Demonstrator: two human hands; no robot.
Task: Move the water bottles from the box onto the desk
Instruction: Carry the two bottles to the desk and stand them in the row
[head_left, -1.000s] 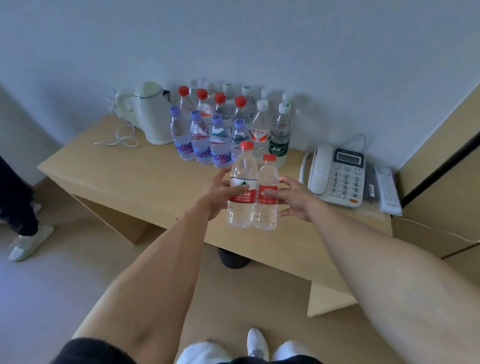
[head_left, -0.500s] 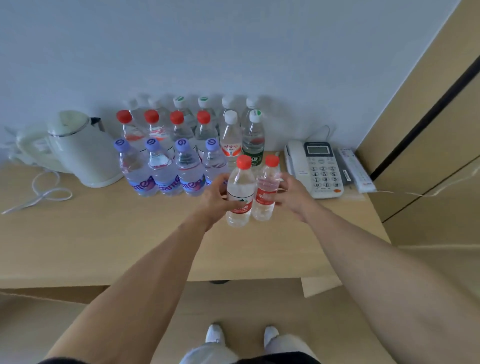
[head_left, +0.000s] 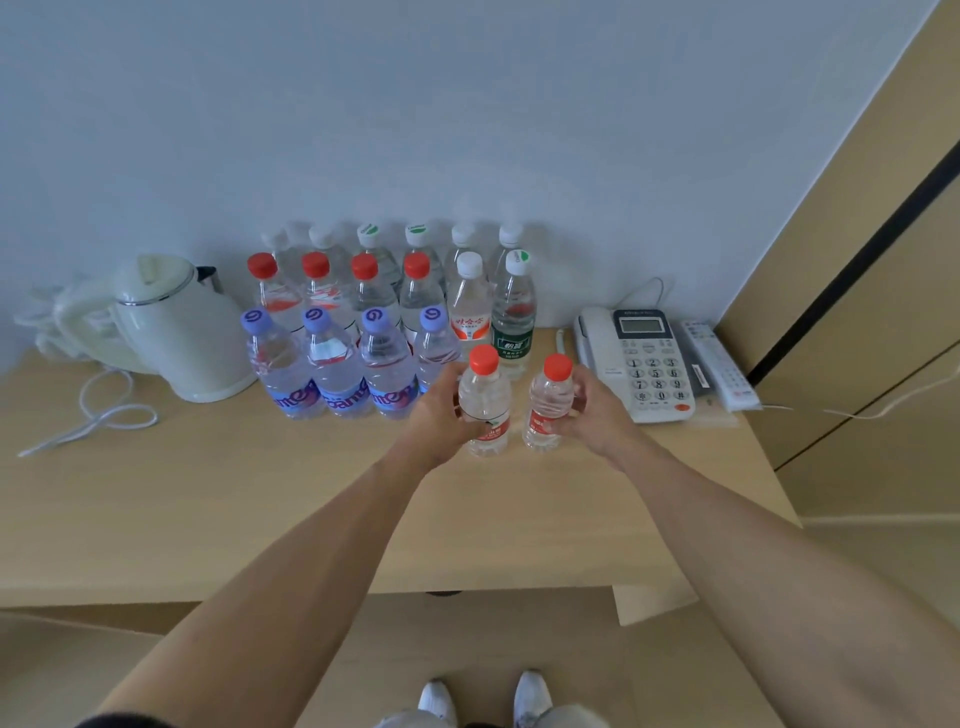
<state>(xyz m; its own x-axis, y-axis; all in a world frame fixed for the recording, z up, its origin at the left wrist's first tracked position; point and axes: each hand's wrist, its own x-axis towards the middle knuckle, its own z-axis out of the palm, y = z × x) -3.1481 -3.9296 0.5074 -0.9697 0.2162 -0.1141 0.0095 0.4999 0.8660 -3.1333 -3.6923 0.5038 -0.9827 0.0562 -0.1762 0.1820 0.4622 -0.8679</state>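
My left hand (head_left: 436, 415) grips a clear red-capped bottle (head_left: 485, 402) around its middle. A smaller red-capped bottle (head_left: 549, 408) is held by my right hand (head_left: 592, 410). Both bottles stand upright, low over or on the wooden desk (head_left: 260, 509), a small gap between them. Behind them several bottles stand in rows: purple-capped ones (head_left: 332, 364) in front, red-capped ones (head_left: 363, 280) behind, white- and green-capped ones (head_left: 511, 312) toward the wall. The box is not in view.
A cream electric kettle (head_left: 176, 327) with a white cord (head_left: 98, 415) stands at the left. To the right lie a white desk phone (head_left: 644, 364) and a remote (head_left: 719, 364). A wooden panel wall (head_left: 857, 312) rises at the right. My shoes (head_left: 483, 696) show below the desk edge.
I have stepped closer and the view has shifted. Both hands carried the two bottles forward over the desk and lowered them toward its top, and the bottles have moved apart.
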